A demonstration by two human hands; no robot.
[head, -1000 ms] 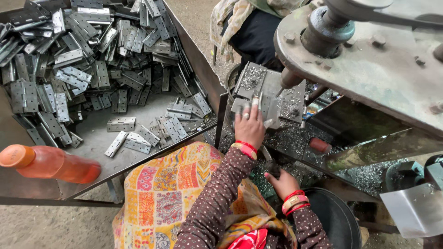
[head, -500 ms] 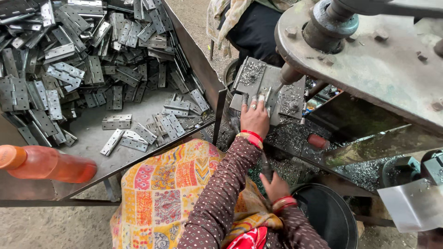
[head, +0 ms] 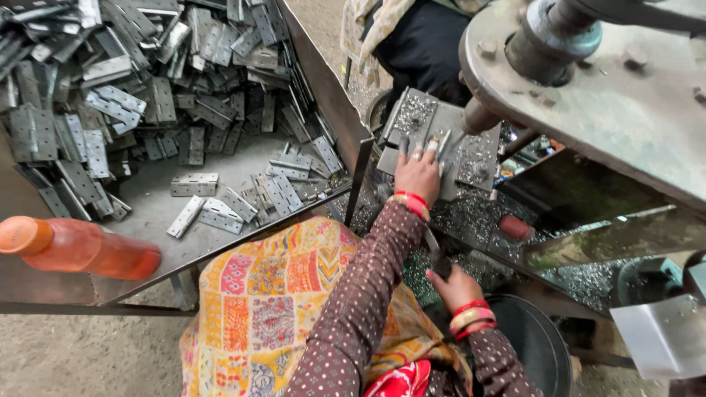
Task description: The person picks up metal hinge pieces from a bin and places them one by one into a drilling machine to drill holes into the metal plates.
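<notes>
My left hand [head: 417, 174] reaches forward onto the grey die block [head: 471, 158] of a press, under the big round machine head [head: 588, 81]. Its fingers pinch a small grey hinge plate [head: 444, 141] that lies on the block. My right hand [head: 450, 285] sits lower and closer to me, closed round a dark handle [head: 434, 256]. Both wrists wear red bangles. Metal shavings [head: 471, 217] cover the bed around the block.
A steel tray [head: 147, 213] at the left holds a heap of several grey hinge plates [head: 110, 103]. An orange bottle [head: 81, 248] lies on its near edge. A dark round bucket [head: 533, 342] stands below my right hand. Another person in dark clothes [head: 419, 44] sits beyond the press.
My left hand has slid farther forward onto the die block with the hinge plate. My right hand has dropped slightly and stayed on the handle.
</notes>
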